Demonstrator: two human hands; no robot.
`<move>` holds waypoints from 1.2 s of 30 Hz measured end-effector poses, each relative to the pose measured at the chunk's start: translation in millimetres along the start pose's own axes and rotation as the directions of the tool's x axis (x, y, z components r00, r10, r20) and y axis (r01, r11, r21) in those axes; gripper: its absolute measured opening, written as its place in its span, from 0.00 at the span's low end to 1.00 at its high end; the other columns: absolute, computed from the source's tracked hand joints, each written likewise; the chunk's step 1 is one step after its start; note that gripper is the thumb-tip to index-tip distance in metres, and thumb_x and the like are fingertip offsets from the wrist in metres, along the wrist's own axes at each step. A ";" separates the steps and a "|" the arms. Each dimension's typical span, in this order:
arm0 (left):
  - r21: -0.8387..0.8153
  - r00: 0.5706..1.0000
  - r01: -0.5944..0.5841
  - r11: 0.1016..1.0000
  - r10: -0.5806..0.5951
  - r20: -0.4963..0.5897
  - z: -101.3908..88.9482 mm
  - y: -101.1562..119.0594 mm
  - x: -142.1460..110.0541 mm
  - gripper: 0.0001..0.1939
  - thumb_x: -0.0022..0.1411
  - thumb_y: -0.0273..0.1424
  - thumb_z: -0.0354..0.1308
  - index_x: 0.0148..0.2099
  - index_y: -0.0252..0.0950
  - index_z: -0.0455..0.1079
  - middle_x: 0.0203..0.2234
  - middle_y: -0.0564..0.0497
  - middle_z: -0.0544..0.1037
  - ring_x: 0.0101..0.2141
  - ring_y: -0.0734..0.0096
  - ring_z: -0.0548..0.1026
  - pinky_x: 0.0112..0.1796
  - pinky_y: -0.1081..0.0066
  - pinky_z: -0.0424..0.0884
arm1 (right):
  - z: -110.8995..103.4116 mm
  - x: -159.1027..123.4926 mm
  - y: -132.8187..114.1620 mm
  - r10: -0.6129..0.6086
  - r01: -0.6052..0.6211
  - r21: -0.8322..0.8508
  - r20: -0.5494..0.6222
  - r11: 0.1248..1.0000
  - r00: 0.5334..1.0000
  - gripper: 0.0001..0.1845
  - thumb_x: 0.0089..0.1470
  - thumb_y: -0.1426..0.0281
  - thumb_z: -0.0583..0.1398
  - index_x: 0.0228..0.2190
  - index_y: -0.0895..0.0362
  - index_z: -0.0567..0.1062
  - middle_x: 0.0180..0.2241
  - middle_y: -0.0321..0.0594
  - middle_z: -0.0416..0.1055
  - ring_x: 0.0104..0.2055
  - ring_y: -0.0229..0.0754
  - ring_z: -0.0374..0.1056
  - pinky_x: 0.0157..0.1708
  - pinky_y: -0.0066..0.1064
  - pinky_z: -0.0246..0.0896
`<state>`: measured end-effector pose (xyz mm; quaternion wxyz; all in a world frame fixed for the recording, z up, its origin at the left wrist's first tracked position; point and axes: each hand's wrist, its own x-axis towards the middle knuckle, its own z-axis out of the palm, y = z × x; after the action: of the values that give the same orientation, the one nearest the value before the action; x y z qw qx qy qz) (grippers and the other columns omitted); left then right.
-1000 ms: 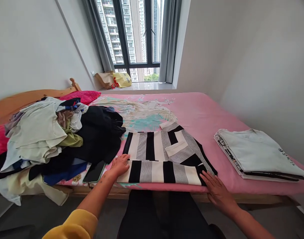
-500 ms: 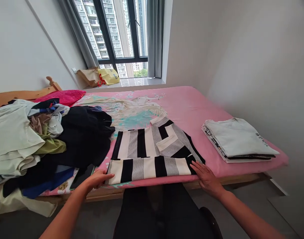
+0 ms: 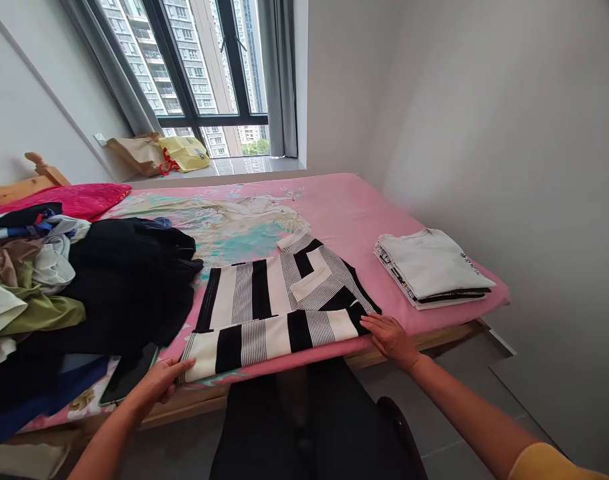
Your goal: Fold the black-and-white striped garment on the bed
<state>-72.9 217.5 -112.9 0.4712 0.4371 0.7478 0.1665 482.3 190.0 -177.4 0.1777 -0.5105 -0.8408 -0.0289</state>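
Pinching striped shirt (image 3: 277, 297) (left hand (image 3: 160, 383), nearly closed)

Along the near edge of the bed (image 3: 354, 207), the shirt (image 3: 262, 287) lies between the clothes pile (image 3: 134, 287) on its left and the stack of clothes (image 3: 429, 263) by the near right corner. The phone (image 3: 129, 377) lies at the near edge, beside the pile; behind that pile, toward the far left corner, is the pillow (image 3: 79, 200).

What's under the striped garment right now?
The pink bedsheet shows around the striped garment, with some turquoise pattern along its near edge. Whatever lies directly beneath is covered, so I can't tell whether anything else is there.
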 end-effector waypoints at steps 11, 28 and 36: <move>-0.027 0.999 -0.018 0.999 0.017 -0.034 3.0 -13.2 11.7 0.30 0.35 0.59 0.58 0.23 0.39 0.54 0.07 0.63 0.52 0.10 0.78 0.54 0.16 0.77 0.45 | -20.9 2.4 -0.7 0.646 -0.662 0.281 0.158 0.695 0.746 0.14 0.53 0.63 0.53 0.36 0.57 0.71 0.32 0.43 0.72 0.37 0.44 0.67 0.39 0.33 0.59; 0.199 0.990 -0.024 0.980 0.051 -0.132 -0.5 -17.2 10.0 0.22 0.46 0.53 0.53 0.28 0.38 0.63 0.10 0.61 0.56 0.12 0.74 0.58 0.15 0.74 0.50 | -18.8 15.8 8.3 0.632 -0.890 0.362 0.629 0.276 0.452 0.21 0.51 0.50 0.50 0.22 0.54 0.60 0.12 0.29 0.57 0.11 0.33 0.53 0.14 0.25 0.43; 0.650 0.584 -0.441 0.618 0.748 -0.315 40.9 28.0 -26.3 0.16 0.61 0.36 0.47 0.45 0.36 0.70 0.40 0.44 0.75 0.43 0.62 0.73 0.47 0.63 0.67 | -49.9 46.1 -32.2 0.629 -0.618 0.296 0.073 0.728 0.774 0.16 0.56 0.55 0.51 0.36 0.52 0.68 0.32 0.38 0.72 0.32 0.42 0.68 0.30 0.32 0.59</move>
<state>-19.7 205.3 -100.1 0.0092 0.7078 0.6649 0.2384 448.6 202.3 -111.3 0.2669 -0.7287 -0.6117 0.1535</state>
